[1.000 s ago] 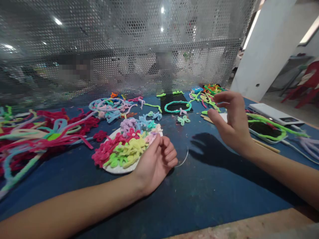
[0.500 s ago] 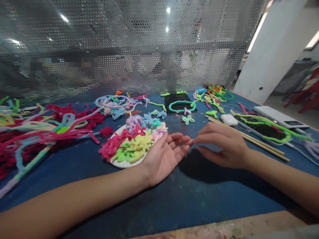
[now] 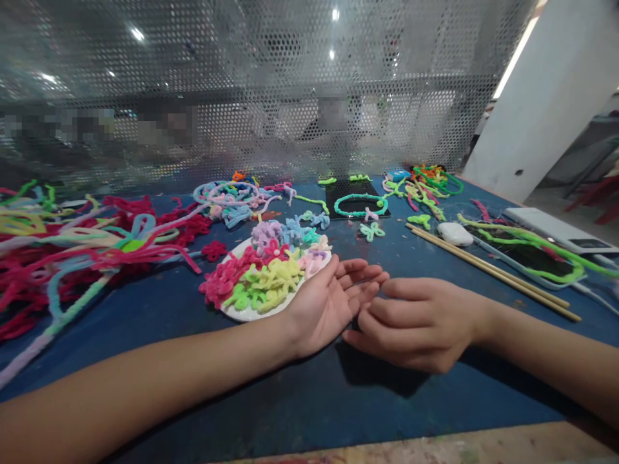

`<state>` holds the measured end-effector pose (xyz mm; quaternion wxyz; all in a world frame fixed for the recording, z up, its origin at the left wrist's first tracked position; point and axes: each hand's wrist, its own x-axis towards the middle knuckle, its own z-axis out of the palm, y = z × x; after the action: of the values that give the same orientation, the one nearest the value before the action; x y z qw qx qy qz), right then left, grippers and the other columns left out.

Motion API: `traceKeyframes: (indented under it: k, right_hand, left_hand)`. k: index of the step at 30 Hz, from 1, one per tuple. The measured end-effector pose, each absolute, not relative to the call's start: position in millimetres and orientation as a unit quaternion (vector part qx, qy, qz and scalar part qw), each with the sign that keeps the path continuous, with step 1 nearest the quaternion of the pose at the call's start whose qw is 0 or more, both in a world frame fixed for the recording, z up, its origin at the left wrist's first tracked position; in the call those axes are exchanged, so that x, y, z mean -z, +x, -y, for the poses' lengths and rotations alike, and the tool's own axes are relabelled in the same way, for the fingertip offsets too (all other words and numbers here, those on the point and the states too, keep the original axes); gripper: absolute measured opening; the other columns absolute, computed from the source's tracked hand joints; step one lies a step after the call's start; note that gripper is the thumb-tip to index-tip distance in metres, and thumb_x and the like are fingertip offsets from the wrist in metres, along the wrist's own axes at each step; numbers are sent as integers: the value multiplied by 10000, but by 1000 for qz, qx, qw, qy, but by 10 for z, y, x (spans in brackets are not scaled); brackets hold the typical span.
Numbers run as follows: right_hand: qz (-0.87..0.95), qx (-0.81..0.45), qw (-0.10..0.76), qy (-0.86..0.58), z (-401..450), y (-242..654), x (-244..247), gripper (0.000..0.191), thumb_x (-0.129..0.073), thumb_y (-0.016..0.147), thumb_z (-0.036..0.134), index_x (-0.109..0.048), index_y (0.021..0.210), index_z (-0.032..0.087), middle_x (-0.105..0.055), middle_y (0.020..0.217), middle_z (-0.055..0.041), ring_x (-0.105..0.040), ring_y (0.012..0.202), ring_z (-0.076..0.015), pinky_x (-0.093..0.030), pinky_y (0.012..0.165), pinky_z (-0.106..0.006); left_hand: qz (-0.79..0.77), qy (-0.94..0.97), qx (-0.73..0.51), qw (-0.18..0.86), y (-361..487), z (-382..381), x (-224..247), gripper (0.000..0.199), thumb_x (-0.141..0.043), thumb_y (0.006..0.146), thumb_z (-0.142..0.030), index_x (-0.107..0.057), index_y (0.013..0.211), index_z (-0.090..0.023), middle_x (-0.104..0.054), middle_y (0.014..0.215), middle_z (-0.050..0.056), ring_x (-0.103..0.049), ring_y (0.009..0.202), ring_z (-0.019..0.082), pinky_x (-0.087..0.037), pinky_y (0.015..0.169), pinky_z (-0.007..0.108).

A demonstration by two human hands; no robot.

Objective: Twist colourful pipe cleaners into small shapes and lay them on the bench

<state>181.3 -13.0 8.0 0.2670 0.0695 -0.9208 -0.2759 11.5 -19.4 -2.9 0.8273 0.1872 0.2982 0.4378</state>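
Note:
My left hand (image 3: pixel 326 306) lies palm up with its fingers stretched to the right. Nothing shows on its palm. Close against its fingertips is my right hand (image 3: pixel 418 322), back upward and fingers curled; whatever those fingers may hold is hidden. Behind my left wrist stands a white plate (image 3: pixel 244 316) heaped with small fuzzy flower shapes (image 3: pixel 271 280) bent from pipe cleaners, in crimson, yellow, green, lilac, blue and pink. A pale green pipe-cleaner flower (image 3: pixel 372 232) rests beyond my fingers. A turquoise pipe-cleaner ring (image 3: pixel 360 213) lies on a dark flat panel (image 3: pixel 355 188).
Tangled crimson and pastel pipe cleaners (image 3: pixel 126 238) spread across the left. Two wooden sticks (image 3: pixel 493 270), a white earbud case (image 3: pixel 454 234), a phone (image 3: pixel 527 258) under green stems and a white power bank (image 3: pixel 556 229) lie on the right. A perforated metal screen (image 3: pixel 271 84) borders the back.
My right hand has come down and nearer to me, its fingers more curled beside my left hand. The left hand keeps its palm-up pose. The view has shifted slightly.

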Motion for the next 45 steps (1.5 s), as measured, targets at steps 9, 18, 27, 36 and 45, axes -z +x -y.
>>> traceKeyframes:
  k: [9,18,27,36,45]
  right_hand:
    - [935,66,346,42,227,1666,-41,192,-526,901,141,-714,859,146,-742,916,-55,-650,836,-185,-529,776,-354]
    - [615,-647,416,-174,236,1837,41,109,-690,831,286,-762,878,218,-624,577,2,-509,492,-73,-413,466,-194]
    - [441,-728,437,-290,135,1773,119,230,-718,772,388,-694,729,163,-273,493,81,-197,457,-47,-179,427,-192]
    - [551,-676,350,-342,133,1766,186,272,-664,807,408,-665,736,146,-341,473,72,-253,437,-49,-139,420,-226]
    - [572,-665,341,-339,139,1772,182,285,-644,822,427,-662,755,150,-344,486,76,-254,437,-48,-141,421,-233]
  left_hand:
    - [-334,277,-361,826,103,215,67,396,-287,1014,-329,-585,856,-120,-661,772,54,-658,692,109,-500,674,203]
    - [-398,773,-212,445,15,373,-69,525,-256,963,-450,-574,675,-146,-585,605,44,-550,569,156,-380,570,261]
    - [-471,868,-130,-88,-432,-113,-334,218,-453,947,-257,-653,956,-170,-651,916,57,-611,836,221,-361,624,289]
    - [-460,885,-62,-45,-559,-425,-267,157,-576,891,-270,-712,960,-231,-612,939,53,-571,885,221,-411,723,318]
    - [-522,778,-265,225,-577,-481,-487,123,-596,828,-264,-661,828,-160,-689,778,32,-635,734,169,-459,662,280]
